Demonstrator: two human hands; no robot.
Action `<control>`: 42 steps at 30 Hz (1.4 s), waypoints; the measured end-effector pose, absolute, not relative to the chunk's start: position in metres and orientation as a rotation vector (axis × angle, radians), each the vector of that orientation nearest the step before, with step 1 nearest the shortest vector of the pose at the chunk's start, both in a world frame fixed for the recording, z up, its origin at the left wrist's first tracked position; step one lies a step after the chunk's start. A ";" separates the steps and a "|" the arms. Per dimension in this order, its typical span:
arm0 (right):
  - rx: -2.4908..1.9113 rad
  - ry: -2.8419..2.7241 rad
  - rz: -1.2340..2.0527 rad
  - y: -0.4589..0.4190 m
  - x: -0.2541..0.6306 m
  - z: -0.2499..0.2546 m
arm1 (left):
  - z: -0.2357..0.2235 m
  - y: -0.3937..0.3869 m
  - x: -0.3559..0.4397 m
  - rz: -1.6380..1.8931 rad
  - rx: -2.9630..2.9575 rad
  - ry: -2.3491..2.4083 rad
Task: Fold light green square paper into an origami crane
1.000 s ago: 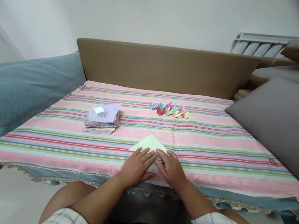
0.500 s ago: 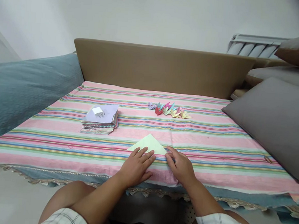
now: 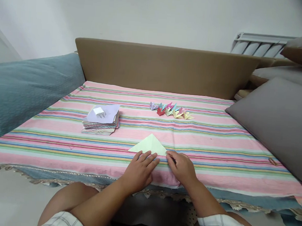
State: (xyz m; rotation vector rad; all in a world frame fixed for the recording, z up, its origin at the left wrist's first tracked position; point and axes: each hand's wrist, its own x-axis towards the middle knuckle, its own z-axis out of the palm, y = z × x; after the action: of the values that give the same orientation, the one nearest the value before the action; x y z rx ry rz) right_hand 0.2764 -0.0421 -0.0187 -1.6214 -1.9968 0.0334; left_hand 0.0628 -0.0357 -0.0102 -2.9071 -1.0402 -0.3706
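Note:
A pale green sheet of origami paper [image 3: 150, 144], folded into a triangle with its peak pointing away from me, lies on the striped cloth. A crease runs down from the peak through its middle. My left hand [image 3: 140, 168] is spread flat, its fingertips on the triangle's near edge. At the right corner, my right hand [image 3: 182, 167] pinches the paper between thumb and forefinger. Beyond the triangle sit several small folded paper cranes [image 3: 169, 110] in different colours.
To the left stands a stack of paper squares [image 3: 101, 127], topped by a lilac sheet and a small white plug-like block [image 3: 99, 112]. Grey cushions [image 3: 276, 116] fill the right side. A brown backrest [image 3: 157, 68] and a blue armrest [image 3: 32, 86] border the striped cloth [image 3: 60, 137].
My left fingertips have drawn back slightly to the triangle's near edge. The right forefinger has come down onto the right corner, closing on the paper with the thumb.

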 end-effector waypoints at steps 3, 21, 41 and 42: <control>-1.648 -1.995 0.044 -0.041 0.276 -0.017 | -0.010 -0.037 0.051 -0.422 -2.873 -1.109; -1.668 -1.951 0.132 -0.038 0.275 -0.018 | -0.004 -0.015 0.005 -0.666 -2.595 -1.529; -1.613 -1.856 0.176 -0.029 0.276 -0.024 | -0.005 0.007 0.019 -0.686 -2.480 -1.847; -1.601 -1.850 0.172 -0.029 0.276 -0.025 | -0.005 0.007 0.019 -0.672 -2.481 -1.854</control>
State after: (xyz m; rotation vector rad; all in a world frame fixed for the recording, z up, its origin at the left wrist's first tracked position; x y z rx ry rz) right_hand 0.2755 -0.0285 -0.0250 -1.6009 -1.8504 0.1720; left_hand 0.0193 0.0070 -0.0047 -2.4807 -1.8538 -0.6724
